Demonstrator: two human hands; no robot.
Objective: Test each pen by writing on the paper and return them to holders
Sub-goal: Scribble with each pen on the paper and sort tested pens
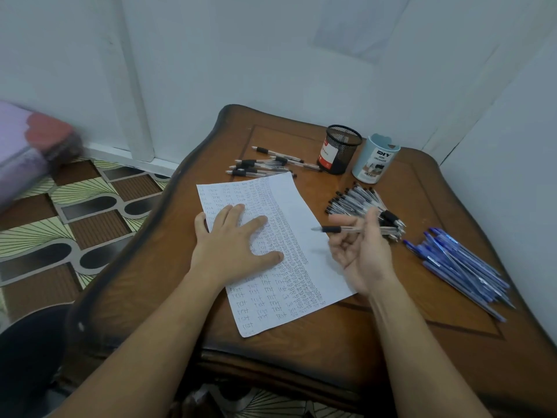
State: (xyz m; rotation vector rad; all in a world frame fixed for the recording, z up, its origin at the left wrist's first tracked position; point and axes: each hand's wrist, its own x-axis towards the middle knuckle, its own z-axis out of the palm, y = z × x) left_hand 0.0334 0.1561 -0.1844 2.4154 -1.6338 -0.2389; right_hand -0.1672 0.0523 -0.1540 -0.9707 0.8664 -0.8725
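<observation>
Bare tabletop [422, 297] between paper [301, 206] and blue pens [461, 267]; black pens [271, 165] beside mesh holder [340, 149]

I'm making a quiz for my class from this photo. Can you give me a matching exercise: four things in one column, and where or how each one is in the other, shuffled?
Things:
1. left hand
2. right hand
3. blue pens
4. black mesh cup

States:
A. heaped near the right edge of the table
B. holds a clear pen
C. stands beside the pale blue cup
D. lies flat on the paper

Pairs: 1-D, 2-B, 3-A, 4-C.
</observation>
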